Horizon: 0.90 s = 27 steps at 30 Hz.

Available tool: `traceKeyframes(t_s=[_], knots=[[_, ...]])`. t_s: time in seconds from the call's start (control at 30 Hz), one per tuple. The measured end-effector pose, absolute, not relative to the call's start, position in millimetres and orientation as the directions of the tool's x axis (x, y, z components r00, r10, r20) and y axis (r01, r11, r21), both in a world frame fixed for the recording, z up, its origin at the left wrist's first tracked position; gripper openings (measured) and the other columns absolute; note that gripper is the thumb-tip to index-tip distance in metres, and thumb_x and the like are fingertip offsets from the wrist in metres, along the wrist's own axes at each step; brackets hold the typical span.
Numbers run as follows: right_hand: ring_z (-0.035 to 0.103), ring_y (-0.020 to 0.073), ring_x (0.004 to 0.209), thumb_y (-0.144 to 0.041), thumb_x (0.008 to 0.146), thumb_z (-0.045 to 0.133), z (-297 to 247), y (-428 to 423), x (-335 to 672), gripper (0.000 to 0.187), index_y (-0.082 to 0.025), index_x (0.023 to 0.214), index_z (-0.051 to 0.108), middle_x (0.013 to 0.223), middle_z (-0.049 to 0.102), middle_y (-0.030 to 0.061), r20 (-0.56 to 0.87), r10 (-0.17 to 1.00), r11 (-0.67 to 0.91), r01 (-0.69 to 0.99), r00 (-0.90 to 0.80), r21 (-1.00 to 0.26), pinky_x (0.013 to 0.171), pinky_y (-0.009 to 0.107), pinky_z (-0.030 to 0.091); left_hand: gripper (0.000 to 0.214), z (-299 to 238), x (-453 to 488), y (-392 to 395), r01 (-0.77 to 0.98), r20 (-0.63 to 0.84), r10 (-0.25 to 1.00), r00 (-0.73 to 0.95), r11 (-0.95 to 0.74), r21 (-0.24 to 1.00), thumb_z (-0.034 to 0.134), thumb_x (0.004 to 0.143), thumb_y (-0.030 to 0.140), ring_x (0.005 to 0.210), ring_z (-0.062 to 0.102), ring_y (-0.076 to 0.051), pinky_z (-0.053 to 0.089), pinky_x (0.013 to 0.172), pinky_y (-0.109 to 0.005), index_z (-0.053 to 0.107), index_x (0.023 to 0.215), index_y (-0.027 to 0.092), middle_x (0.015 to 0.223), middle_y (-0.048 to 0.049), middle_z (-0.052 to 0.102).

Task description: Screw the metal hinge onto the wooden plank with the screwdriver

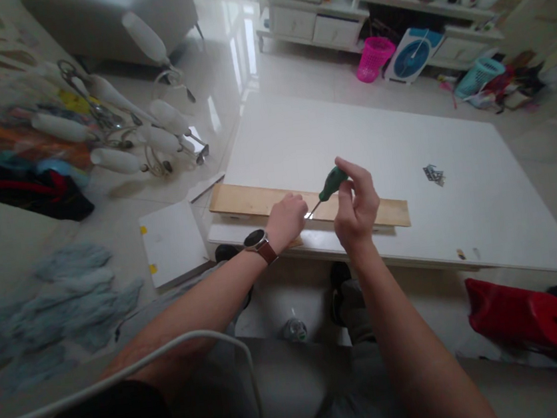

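In the head view my right hand [357,207] is closed around the green handle of a screwdriver [332,183]. Its thin shaft slants down and left to the front edge of a long wooden board [384,212]. My left hand [287,220], with a watch on the wrist, is closed at that same edge, by the screwdriver's tip. A small shiny bit shows near its fingertips, too small to name. The board lies along the near side of a large white panel [364,129]. Loose small metal pieces [434,175] lie on the panel to the right.
On the left a white box-like panel [172,242] rests on the floor, near a chandelier [133,128] with white shades. A red bag-like object [524,315] lies at the right. A bottle [295,330] stands between my feet. A white cable [173,345] crosses my left arm.
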State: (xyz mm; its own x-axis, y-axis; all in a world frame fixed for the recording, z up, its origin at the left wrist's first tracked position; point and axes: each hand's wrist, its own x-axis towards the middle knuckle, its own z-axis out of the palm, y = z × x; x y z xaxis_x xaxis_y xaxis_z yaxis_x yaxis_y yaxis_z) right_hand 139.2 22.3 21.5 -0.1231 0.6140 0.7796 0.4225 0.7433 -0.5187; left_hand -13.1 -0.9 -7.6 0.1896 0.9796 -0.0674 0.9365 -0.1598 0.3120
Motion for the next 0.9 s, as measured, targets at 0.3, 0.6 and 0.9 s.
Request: traceKeyframes(t_s=[0.3,0.6,0.9], knots=[[0.064,0.0248,0.119,-0.034,0.105,0.061,20.1,22.6,140.3,0.036,-0.036,0.139,0.072,0.126,0.062,0.008,0.76,0.644,0.715,0.419,-0.085,-0.559,0.097,0.048,0.06,0.029,-6.5,-12.6,-1.2,0.941,-0.059,0.979,0.195,-0.17,0.294,0.052,0.098,0.004,0.111,0.065,-0.028,0.054,0.08,-0.037,0.079,0.094,0.014,0.109,-0.0144,0.074],[0.066,0.0222,0.109,-0.029,0.1,0.071,23.2,22.1,140.5,0.033,-0.037,0.132,0.075,0.114,0.064,0.0048,0.801,0.594,0.741,0.437,-0.071,-0.51,0.092,0.044,0.06,0.028,-7.8,-12.5,-1.1,0.937,-0.048,0.979,0.199,-0.176,0.301,0.054,0.1,0.007,0.111,0.064,-0.029,0.052,0.077,-0.037,0.079,0.094,0.015,0.108,-0.0138,0.073],[0.066,0.0205,0.1,-0.026,0.102,0.068,23.4,22.1,139.1,0.033,-0.035,0.133,0.074,0.108,0.067,0.0037,0.811,0.579,0.753,0.437,-0.085,-0.492,0.085,0.041,0.06,0.023,-13.0,-18.7,0.8,0.907,-0.004,0.982,0.189,-0.173,0.384,0.061,0.091,0.003,0.111,0.068,-0.028,0.054,0.083,-0.036,0.076,0.098,0.019,0.109,-0.0117,0.074]])
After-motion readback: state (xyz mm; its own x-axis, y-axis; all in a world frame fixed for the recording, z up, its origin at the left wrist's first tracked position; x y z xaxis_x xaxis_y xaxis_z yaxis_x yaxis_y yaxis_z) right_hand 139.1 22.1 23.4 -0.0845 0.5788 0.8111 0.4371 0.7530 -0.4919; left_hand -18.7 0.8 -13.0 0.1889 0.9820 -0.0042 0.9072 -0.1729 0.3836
